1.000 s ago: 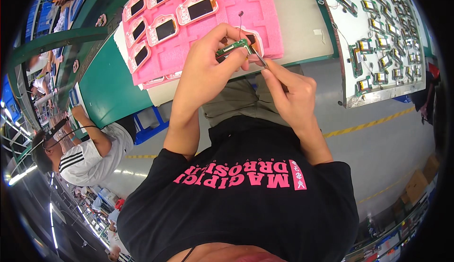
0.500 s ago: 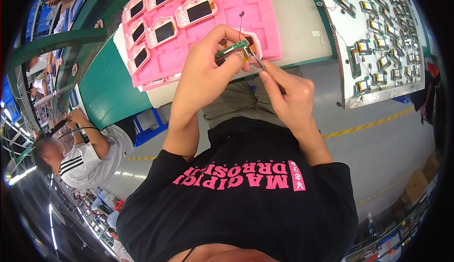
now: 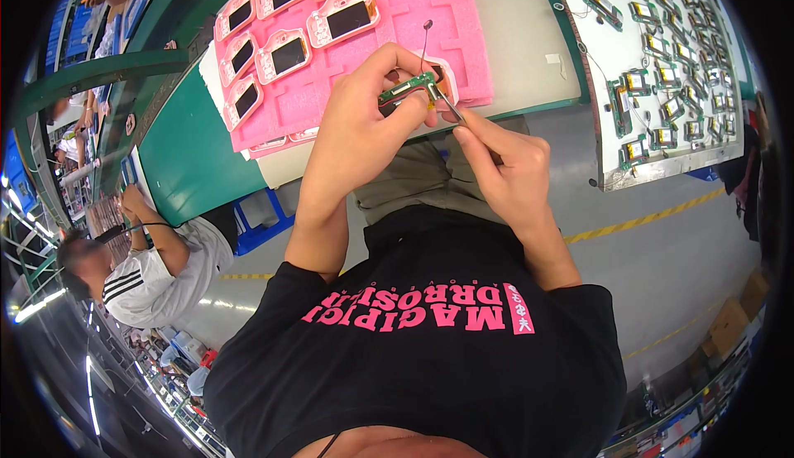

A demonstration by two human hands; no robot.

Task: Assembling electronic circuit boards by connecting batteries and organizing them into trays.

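Note:
My left hand (image 3: 360, 131) grips a small green circuit board (image 3: 407, 87) between thumb and fingers, over the near edge of the pink foam tray (image 3: 455, 36). A thin wire with a small dark round part (image 3: 428, 24) at its end sticks up from the board. My right hand (image 3: 513, 164) is closed round slim metal tweezers (image 3: 452, 111), whose tips are at the board's right end. What the tips touch is too small to tell. Just behind the board is a pink-framed housing (image 3: 447, 74), partly hidden by my hands.
Several pink housings with dark screens (image 3: 343, 21) sit in the foam on the green-edged table (image 3: 186, 164). At the right, a white metal-edged tray (image 3: 616, 178) carries many circuit boards with batteries. Another person (image 3: 165, 272) works at the left, beside a blue stool (image 3: 263, 222).
The board and its wire have shifted very slightly to the right. Both hands keep their grips, and the tweezers stay at the board's right end. The person at left has moved their arms slightly.

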